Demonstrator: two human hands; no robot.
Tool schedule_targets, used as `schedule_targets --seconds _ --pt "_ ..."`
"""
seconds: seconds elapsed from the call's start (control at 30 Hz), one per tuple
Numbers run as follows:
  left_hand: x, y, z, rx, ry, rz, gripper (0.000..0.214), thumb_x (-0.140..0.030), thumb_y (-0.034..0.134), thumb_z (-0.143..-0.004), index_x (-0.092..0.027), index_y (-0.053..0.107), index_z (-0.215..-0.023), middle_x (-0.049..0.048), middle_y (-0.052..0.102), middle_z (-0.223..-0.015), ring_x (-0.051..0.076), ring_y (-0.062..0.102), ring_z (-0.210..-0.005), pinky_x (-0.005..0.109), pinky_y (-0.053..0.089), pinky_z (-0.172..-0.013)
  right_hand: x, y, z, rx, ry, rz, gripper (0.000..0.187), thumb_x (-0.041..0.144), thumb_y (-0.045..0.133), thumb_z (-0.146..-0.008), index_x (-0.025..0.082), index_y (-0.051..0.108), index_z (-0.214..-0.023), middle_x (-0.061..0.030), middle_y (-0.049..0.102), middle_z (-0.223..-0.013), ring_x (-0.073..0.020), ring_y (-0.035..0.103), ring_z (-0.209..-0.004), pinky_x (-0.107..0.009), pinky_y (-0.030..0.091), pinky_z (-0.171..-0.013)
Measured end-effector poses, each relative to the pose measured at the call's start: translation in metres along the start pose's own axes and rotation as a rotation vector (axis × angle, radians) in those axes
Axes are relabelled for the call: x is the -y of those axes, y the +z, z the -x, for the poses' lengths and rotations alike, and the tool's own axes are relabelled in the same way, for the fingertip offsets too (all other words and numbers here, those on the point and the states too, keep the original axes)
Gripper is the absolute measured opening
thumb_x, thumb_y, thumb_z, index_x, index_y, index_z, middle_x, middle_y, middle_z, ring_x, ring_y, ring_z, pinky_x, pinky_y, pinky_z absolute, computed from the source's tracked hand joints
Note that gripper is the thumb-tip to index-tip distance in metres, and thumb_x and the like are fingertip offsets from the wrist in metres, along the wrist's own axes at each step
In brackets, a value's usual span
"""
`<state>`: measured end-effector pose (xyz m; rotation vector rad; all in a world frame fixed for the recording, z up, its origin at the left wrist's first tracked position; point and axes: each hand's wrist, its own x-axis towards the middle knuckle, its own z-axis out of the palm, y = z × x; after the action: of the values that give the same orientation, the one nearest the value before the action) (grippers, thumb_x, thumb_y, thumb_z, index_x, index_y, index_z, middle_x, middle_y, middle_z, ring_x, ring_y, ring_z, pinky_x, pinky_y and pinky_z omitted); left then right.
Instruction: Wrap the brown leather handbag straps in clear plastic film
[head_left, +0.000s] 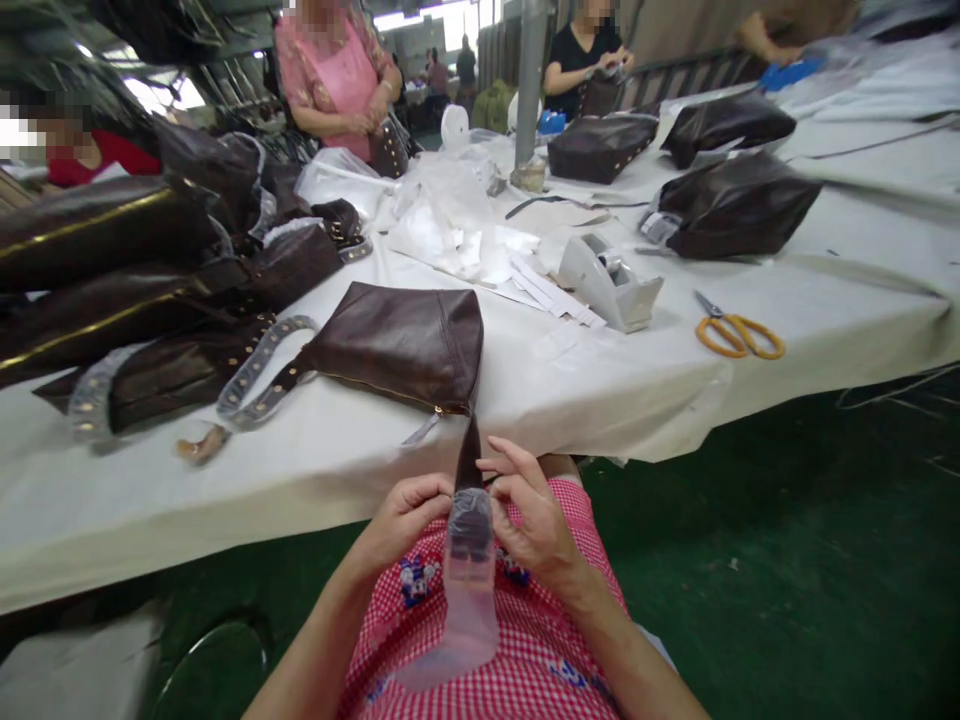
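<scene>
A dark brown leather bag lies on the white-covered table in front of me. Its brown strap hangs off the table edge down to my lap. My left hand and my right hand both pinch the strap's end, which is partly inside a clear plastic sleeve. The sleeve trails down over my red checked clothing. Fingers of both hands are closed on the strap and sleeve.
More brown bags are piled at the left and others at the right. A tape dispenser, orange-handled scissors, plastic wrap and paper lie on the table. Other people work on the far side. Green floor lies at right.
</scene>
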<state>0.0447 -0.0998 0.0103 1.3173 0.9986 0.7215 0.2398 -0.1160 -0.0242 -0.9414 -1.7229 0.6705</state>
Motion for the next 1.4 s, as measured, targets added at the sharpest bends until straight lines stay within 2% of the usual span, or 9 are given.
schedule_targets --seconds 0.17,0.33,0.47,0.57,0.67,0.9,1.0,1.23,1.4 --pt "-0.007 0.006 -0.007 -0.122 0.228 -0.118 0.019 -0.028 0.059 -0.088 -0.018 0.072 -0.078 0.0073 0.065 -0.09 0.02 0.058 -0.085 0.027 0.043 -0.081 -0.007 0.004 -0.005 -0.024 0.14 -0.096 0.01 0.011 0.052 -0.082 0.019 0.054 -0.076 -0.0154 0.036 -0.151 -0.0291 0.044 -0.135 -0.047 0.041 -0.106" --pt "-0.001 0.007 -0.007 -0.094 0.153 -0.181 0.024 -0.031 0.054 -0.091 -0.016 0.07 -0.08 0.0045 0.065 -0.077 0.016 0.056 -0.072 0.024 0.042 -0.071 -0.012 0.01 -0.009 -0.046 0.334 -0.365 0.014 0.024 0.06 -0.083 0.018 0.054 -0.071 -0.0144 0.032 -0.155 -0.0308 0.044 -0.135 -0.044 0.041 -0.106" --pt "0.006 0.006 -0.004 -0.102 0.096 -0.277 0.027 -0.031 0.05 -0.091 -0.016 0.064 -0.073 -0.0001 0.058 -0.066 0.013 0.05 -0.062 0.022 0.037 -0.061 -0.015 0.014 -0.027 -0.237 0.687 -0.715 0.028 0.043 0.068 -0.079 0.021 0.051 -0.077 -0.009 0.07 -0.104 -0.0211 0.068 -0.086 -0.033 0.056 -0.073" --pt "0.008 0.007 -0.001 -0.123 0.096 -0.321 0.026 -0.029 0.049 -0.091 -0.016 0.064 -0.074 -0.0012 0.056 -0.066 0.012 0.049 -0.062 0.022 0.035 -0.06 -0.016 0.012 -0.045 -0.259 0.859 -0.829 0.048 0.044 0.083 -0.061 0.022 0.052 -0.09 0.0035 0.065 -0.068 -0.014 0.061 -0.057 -0.025 0.05 -0.053" --pt "0.005 0.007 0.0 -0.182 0.117 -0.325 0.025 -0.029 0.049 -0.09 -0.017 0.064 -0.074 -0.0023 0.055 -0.063 0.012 0.048 -0.06 0.021 0.035 -0.06 -0.013 0.012 -0.054 -0.158 0.876 -0.817 0.061 0.041 0.088 -0.053 0.02 0.053 -0.098 0.007 0.063 -0.063 -0.011 0.057 -0.051 -0.024 0.048 -0.052" --pt "-0.002 0.003 0.003 -0.446 0.105 -0.213 0.019 -0.031 0.053 -0.088 -0.018 0.067 -0.091 -0.0006 0.064 -0.072 0.015 0.055 -0.065 0.022 0.041 -0.064 -0.004 0.033 -0.039 -0.048 0.842 -0.853 0.054 0.041 0.085 -0.058 0.019 0.053 -0.096 0.0089 0.061 -0.055 -0.0105 0.056 -0.05 -0.025 0.048 -0.057" --pt "0.003 -0.001 0.016 -0.349 0.035 -0.136 0.033 -0.034 0.059 -0.085 -0.018 0.062 -0.114 0.0028 0.069 -0.086 0.017 0.059 -0.072 0.024 0.044 -0.068 -0.002 0.037 -0.034 -0.07 0.836 -0.867 0.054 0.04 0.086 -0.058 0.019 0.053 -0.096 0.0086 0.062 -0.055 -0.0109 0.057 -0.049 -0.025 0.049 -0.055" --pt "0.006 -0.007 0.056 -0.235 -0.053 -0.331 0.024 -0.034 0.058 -0.085 -0.015 0.067 -0.075 0.0014 0.062 -0.068 0.016 0.053 -0.065 0.023 0.041 -0.065 -0.007 0.044 -0.041 0.055 0.954 -1.106 0.04 0.041 0.083 -0.064 0.016 0.062 -0.088 -0.003 0.072 -0.077 -0.0136 0.066 -0.063 -0.025 0.052 -0.061" --pt "-0.003 -0.016 0.074 -0.233 -0.107 -0.311 0.023 -0.037 0.061 -0.083 -0.015 0.067 -0.077 0.0026 0.062 -0.071 0.017 0.054 -0.069 0.023 0.041 -0.065 -0.017 0.066 -0.057 0.183 1.136 -1.271 0.036 0.043 0.08 -0.071 0.013 0.066 -0.085 -0.0062 0.072 -0.077 -0.0145 0.067 -0.068 -0.028 0.052 -0.066"
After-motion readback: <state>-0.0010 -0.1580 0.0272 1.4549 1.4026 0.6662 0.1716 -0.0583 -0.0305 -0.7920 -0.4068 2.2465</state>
